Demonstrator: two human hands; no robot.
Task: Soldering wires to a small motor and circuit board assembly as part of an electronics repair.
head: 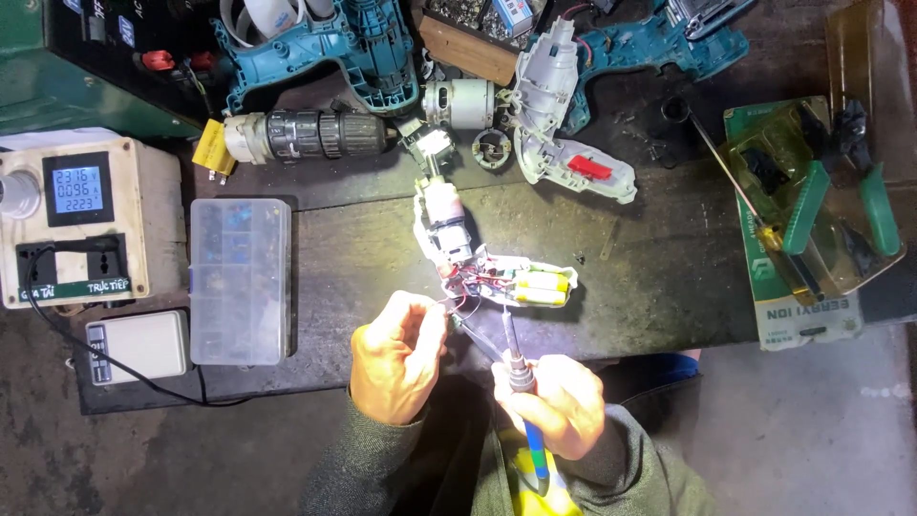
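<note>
Soldering iron point(516, 368) gripped pen-style by right hand point(554, 406), tip at opened drill point(478, 268); wire point(457, 304) pinched by curled left hand point(396, 358) beside it.

We see an opened white drill half-shell point(497, 272) lying flat on the dark worktop point(659, 258), its grey motor point(444, 215) pointing away and two yellow cells point(542, 287) exposed. A soldering iron point(516, 368) with a blue handle stands tilted, its tip at the red wires point(468, 287).

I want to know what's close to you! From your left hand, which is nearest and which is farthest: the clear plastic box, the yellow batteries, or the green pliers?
In the head view, from the left hand:
1. Yellow batteries, just up and to the right, inside the opened white tool.
2. Clear plastic box, off to the left on the bench.
3. Green pliers, far right, on the yellow-tinted package.
</note>
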